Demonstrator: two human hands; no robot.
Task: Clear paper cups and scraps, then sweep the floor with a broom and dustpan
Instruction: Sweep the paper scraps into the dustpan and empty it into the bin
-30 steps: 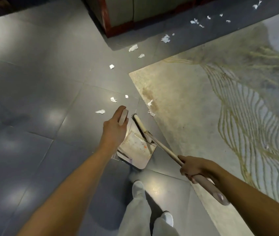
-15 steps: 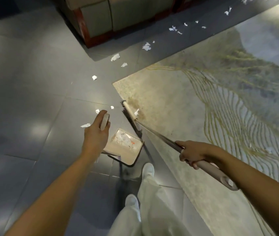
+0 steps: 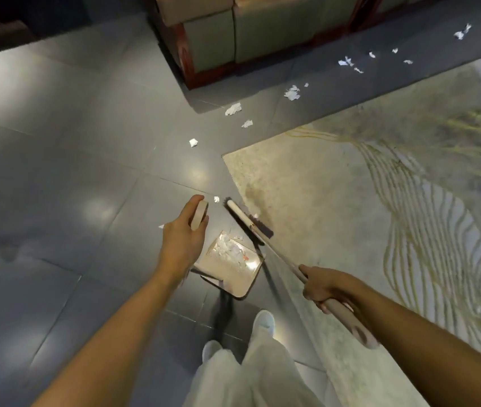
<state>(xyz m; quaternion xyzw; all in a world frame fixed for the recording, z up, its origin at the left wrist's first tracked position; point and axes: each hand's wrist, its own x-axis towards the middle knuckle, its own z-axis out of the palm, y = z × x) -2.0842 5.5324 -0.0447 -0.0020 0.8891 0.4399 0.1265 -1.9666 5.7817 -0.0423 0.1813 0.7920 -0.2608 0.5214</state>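
Note:
My left hand (image 3: 182, 239) grips the top of the dustpan's upright handle (image 3: 199, 215). The beige dustpan (image 3: 243, 279) sits on the grey tile floor below it, with white paper scraps piled inside. My right hand (image 3: 325, 284) grips the broom's long handle (image 3: 347, 317). The broom head (image 3: 246, 218) rests on the floor just beyond the pan's mouth, at the carpet's corner. One small scrap (image 3: 216, 199) lies between the broom head and my left hand. Several more white scraps (image 3: 233, 109) trail across the tiles toward the far right.
A beige patterned carpet (image 3: 350, 201) covers the floor on the right. A sofa with a red wooden base (image 3: 204, 39) stands at the top centre. My white trousers and white shoes (image 3: 262, 320) are below the dustpan. Grey tiles (image 3: 57, 171) spread to the left.
The view has swung left and forward, bringing the sofa closer. The broom head has drawn in toward the dustpan's mouth. Both hands keep their grips.

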